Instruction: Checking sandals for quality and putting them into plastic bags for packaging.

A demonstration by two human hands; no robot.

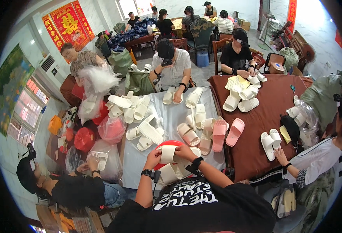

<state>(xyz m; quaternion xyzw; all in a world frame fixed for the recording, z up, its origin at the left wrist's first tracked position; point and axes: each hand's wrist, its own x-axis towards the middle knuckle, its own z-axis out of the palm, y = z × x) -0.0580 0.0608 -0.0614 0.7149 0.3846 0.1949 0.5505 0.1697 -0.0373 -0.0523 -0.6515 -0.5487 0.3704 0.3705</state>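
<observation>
Close to my body, over the table's near edge, I hold a cream slide slipper by the two sides of its broad strap. My left hand is closed on the left side and my right hand on the right. Directly below it, another pair of cream slippers lies against my front. A round red object shows partly behind the held slipper; the rest of it is hidden. Several loose cream slippers are heaped to the left, and beige-soled slippers lie ahead on the right.
A pink pair of slippers rests where the grey-covered table meets the brown-covered table. Co-workers sit around both tables; one handles slippers at the right. Clear plastic bags and red stools crowd the left. Green scissors lie at the far right.
</observation>
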